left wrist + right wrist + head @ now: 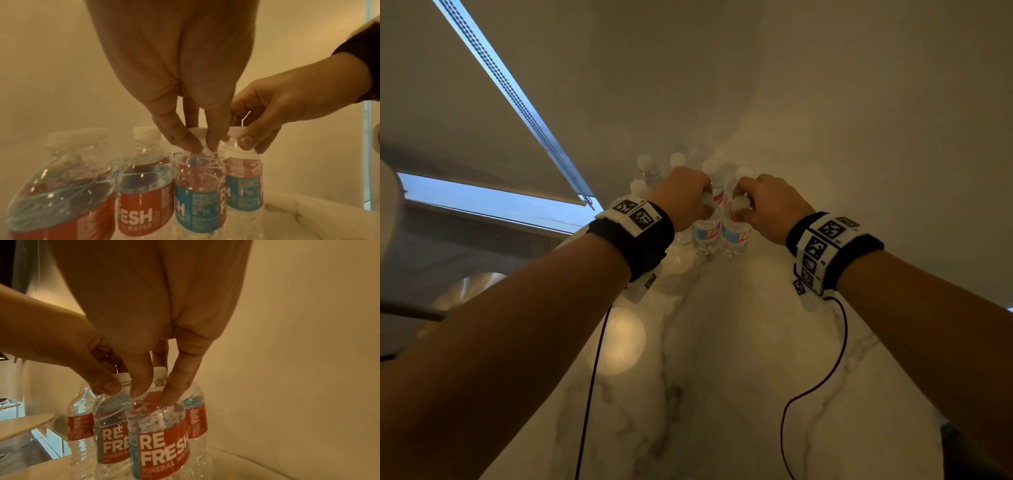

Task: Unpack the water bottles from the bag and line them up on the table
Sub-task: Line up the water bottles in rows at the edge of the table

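Note:
Several clear water bottles with red and blue labels and white caps stand clustered at the far end of the marble table (pixel 722 394). My left hand (pixel 707 202) (pixel 202 147) pinches the neck of one front bottle (pixel 705 234) (pixel 199 186) just under its cap. My right hand (pixel 739 205) (pixel 156 394) pinches the neck of the bottle beside it (pixel 736 236) (pixel 162 443). Both bottles are upright and touch each other. More bottles (pixel 650 171) (pixel 144 194) stand behind and to the left. No bag is in view.
A plain wall rises right behind the bottles. A window with a roller blind (pixel 500 205) is on the left, past the table's left edge. Thin cables (pixel 835 342) hang from both wrists over the bare near part of the table.

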{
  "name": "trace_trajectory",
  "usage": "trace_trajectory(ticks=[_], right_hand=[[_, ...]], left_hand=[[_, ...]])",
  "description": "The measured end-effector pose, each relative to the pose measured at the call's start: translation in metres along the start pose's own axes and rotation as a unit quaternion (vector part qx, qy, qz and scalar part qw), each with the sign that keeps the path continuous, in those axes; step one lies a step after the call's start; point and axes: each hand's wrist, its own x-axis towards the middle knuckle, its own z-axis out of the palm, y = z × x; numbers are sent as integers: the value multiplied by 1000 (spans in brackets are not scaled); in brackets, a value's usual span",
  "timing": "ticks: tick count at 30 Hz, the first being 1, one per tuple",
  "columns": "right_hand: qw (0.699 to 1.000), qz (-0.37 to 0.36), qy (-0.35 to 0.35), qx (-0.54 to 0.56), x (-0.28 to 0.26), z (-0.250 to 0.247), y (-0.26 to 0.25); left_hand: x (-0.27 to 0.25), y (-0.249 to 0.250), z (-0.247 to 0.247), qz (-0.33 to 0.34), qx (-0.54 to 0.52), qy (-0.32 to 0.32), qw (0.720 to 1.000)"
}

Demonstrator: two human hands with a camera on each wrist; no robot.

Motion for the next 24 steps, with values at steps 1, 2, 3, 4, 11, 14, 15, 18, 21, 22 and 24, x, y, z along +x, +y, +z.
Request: trace_trajectory(ticks=[1,2,3,4,11,14,15,18,21,22,24], right_hand=[[1000,1,-2,0,-1,0,0],[1000,0,-4,-2,-1,-1,1],[1000,-1,-6,-7,-2,-1,1],[1000,-1,-5,-13,-3,-1,1],[999,-17,-26,-36,-4,-8,1],[1000,-3,-9,-25,-4,-6,-2],[1000,5,-3,-20,-5,-4,-3],[1000,23,1,-10,-6,-1,-5],[1000,15,-15,-19,-5,-4,-2],[1000,11,-20,-18,-5,-4,-1],[1000,5,-27,-16,-4,-5,-1]], left_hand=[[1,0,1,-4,-4,1,1000],[1,1,1,-7,-5,2,1000],[1,2,2,-11,0,2,1000],[1,4,3,-14,12,2,1000],[3,4,0,20,40,-25,999],[4,0,1,18,52,-25,998],[4,0,1,16,58,-22,998],[2,0,0,11,59,-18,998],[4,-3,-3,26,51,-26,998],[5,-4,-2,30,50,-24,998],[4,-3,-1,18,65,-15,998]])
